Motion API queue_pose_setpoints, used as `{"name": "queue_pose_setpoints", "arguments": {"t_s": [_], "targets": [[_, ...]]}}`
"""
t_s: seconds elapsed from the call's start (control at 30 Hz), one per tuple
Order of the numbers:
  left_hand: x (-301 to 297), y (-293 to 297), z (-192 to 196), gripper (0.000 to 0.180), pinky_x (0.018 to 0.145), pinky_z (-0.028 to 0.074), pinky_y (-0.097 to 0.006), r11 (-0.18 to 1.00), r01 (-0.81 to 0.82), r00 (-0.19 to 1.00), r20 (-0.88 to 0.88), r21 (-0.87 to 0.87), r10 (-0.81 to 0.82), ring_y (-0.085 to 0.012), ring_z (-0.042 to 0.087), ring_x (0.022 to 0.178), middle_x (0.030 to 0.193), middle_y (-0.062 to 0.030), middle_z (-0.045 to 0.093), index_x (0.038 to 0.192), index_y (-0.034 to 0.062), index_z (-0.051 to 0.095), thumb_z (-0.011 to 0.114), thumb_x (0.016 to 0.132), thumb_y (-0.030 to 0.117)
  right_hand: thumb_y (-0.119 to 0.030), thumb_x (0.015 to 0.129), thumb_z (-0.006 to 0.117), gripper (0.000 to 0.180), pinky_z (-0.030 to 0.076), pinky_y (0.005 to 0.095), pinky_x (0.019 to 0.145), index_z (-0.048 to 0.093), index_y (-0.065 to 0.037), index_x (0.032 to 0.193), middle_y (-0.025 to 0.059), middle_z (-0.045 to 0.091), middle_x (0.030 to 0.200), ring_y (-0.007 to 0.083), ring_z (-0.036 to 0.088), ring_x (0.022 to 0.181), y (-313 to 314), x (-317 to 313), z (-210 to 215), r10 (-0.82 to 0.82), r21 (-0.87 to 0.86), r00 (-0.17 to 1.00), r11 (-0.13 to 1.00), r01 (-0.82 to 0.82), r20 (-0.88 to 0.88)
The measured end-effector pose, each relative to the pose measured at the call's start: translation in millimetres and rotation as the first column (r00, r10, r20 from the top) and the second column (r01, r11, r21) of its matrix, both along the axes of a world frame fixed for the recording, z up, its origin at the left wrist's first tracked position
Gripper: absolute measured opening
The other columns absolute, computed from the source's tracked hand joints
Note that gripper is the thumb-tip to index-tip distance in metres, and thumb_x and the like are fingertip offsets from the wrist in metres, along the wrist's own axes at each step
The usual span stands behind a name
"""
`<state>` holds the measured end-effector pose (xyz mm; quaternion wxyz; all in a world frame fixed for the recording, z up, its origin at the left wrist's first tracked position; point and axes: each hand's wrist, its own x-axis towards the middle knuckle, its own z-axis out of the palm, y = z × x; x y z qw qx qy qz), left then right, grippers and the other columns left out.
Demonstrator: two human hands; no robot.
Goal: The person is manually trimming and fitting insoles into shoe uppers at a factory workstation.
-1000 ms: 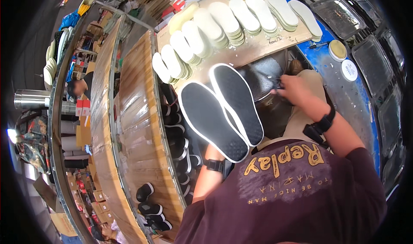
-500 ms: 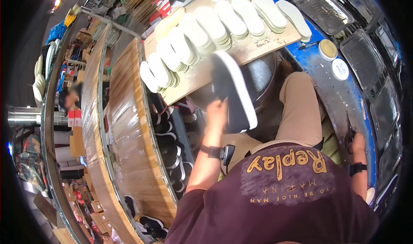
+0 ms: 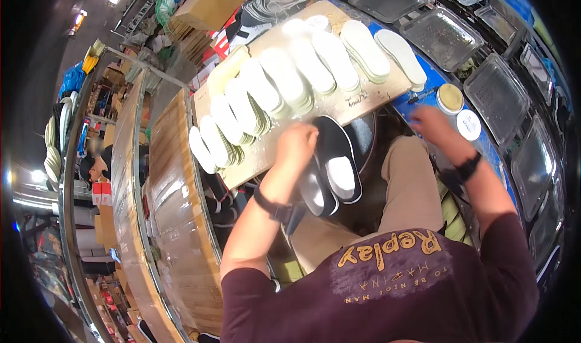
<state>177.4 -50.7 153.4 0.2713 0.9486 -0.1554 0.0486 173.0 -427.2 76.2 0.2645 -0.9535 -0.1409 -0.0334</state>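
Note:
Two black slip-on shoes with white soles hang side by side over my lap, one black shoe point(image 3: 340, 138) in front and a second shoe point(image 3: 313, 191) tucked beside it. White shows inside their openings. My left hand point(image 3: 296, 144) is closed at the edge of the shoes by the toe end. Out to the right, my right hand point(image 3: 434, 127) is raised by an open round tub point(image 3: 449, 98) and a dark brush-like tool point(image 3: 422, 96) lying on the blue table. Its fingers are curled in and slightly blurred; what they hold, if anything, is hidden.
A tilted wooden board point(image 3: 363, 104) in front carries several stacks of pale insoles point(image 3: 283, 79). A white round lid point(image 3: 468, 125) lies past the tub. Dark metal trays point(image 3: 497, 92) line the right. A film-wrapped wooden rack point(image 3: 172, 204) stands left, and a round bowl point(image 3: 365, 140) sits under the board.
My right hand has come up from the table's near right side to beside the tub. The shoe in my left hand has turned, and a second shoe now shows beside it.

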Motion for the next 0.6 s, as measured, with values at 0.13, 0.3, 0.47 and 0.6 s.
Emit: {"name": "queue_pose_setpoints", "arguments": {"t_s": [0.13, 0.3, 0.47, 0.6], "targets": [[88.2, -37.2, -18.3, 0.016, 0.078, 0.05, -0.042, 0.979, 0.135, 0.978, 0.139, 0.155, -0.157, -0.0355, 0.063, 0.089, 0.096, -0.0183, 0.065, 0.091, 0.0024, 0.068, 0.066, 0.077, 0.01, -0.021, 0.076, 0.068, 0.019, 0.048, 0.0434, 0.077, 0.066, -0.004, 0.085, 0.0148, 0.062, 0.092, 0.0353, 0.058, 0.09, 86.2, 109.5, -3.8, 0.177, 0.063, 0.955, 0.978, -0.198, 0.24], [174.1, -79.3, -43.0, 0.022, 0.084, 0.052, -0.039, 0.919, -0.014, 0.998, 0.066, 0.395, -0.013, -0.0343, 0.063, 0.096, 0.103, -0.0184, 0.063, 0.094, -0.0012, 0.066, 0.068, 0.074, 0.009, -0.02, 0.064, 0.082, 0.031, 0.049, 0.038, 0.086, 0.068, -0.003, 0.086, 0.0124, 0.062, 0.096, 0.0305, 0.058, 0.101, 134.9, 173.3, 1.1, 0.118, -0.161, 0.98, 0.983, -0.092, 0.158], [213.1, -72.5, -41.4, 0.025, 0.083, 0.051, -0.039, 0.81, 0.16, 0.986, -0.126, 0.564, -0.106, -0.0342, 0.064, 0.095, 0.1, -0.0177, 0.066, 0.093, 0.0046, 0.068, 0.065, 0.075, 0.021, -0.022, 0.058, 0.086, 0.034, 0.049, 0.0371, 0.086, 0.069, -0.001, 0.079, 0.0117, 0.063, 0.096, 0.0306, 0.059, 0.1, 127.9, 185.9, 8.8, 0.16, -0.165, 0.987, 0.974, -0.153, 0.03], [206.9, -58.2, -31.9, 0.014, 0.075, 0.052, -0.042, 0.859, 0.144, 0.984, -0.161, 0.492, -0.074, -0.0332, 0.066, 0.079, 0.077, -0.0191, 0.066, 0.077, 0.0056, 0.07, 0.062, 0.075, 0.016, -0.014, 0.073, 0.069, 0.013, 0.05, 0.038, 0.083, 0.069, -0.002, 0.078, 0.0118, 0.063, 0.095, 0.0278, 0.06, 0.097, 150.9, 173.9, 15.6, 0.181, -0.311, 0.977, 0.94, -0.139, 0.11]]}}
